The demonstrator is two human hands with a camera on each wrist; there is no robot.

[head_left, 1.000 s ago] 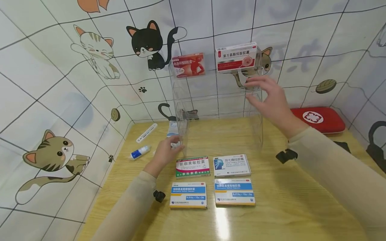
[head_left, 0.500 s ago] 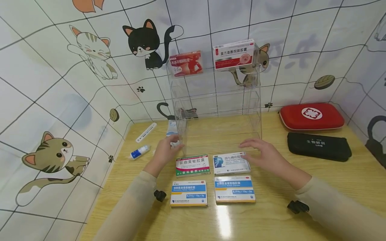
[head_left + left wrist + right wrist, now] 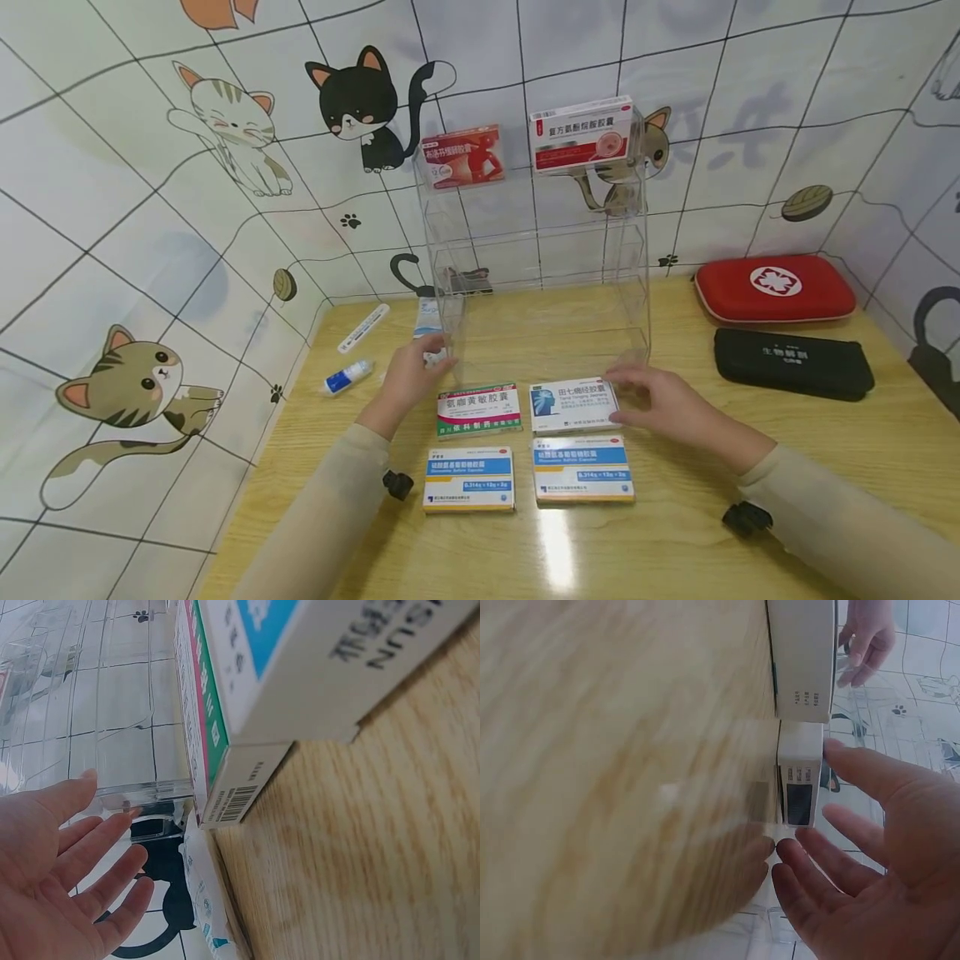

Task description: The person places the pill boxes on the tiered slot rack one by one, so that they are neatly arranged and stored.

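Observation:
My right hand [image 3: 667,408] is at the right end of a white medicine box [image 3: 570,407] with a blue head picture, lying on the table. Its thumb is at the near edge and its fingers curl round the far corner; the right wrist view shows the box's end [image 3: 799,799] between them. My left hand [image 3: 408,379] touches the lower left side of a clear acrylic display rack [image 3: 551,237], its fingers loosely spread in the left wrist view. Left of the white box lies a green-and-white medicine box [image 3: 480,412]. Two blue-and-white boxes, left [image 3: 468,481] and right [image 3: 583,471], lie nearer.
On the rack's top tier stand a red box [image 3: 463,158] and a white-and-red box [image 3: 581,136]. A red case [image 3: 776,287] and black pouch [image 3: 793,364] lie right. A small tube [image 3: 348,377], white strip [image 3: 363,328] and blue-white packet [image 3: 429,317] lie left.
My right hand has come down from beside the rack's upper tiers to the white box with the head picture, and its fingers have closed in there. The left hand stays at the rack.

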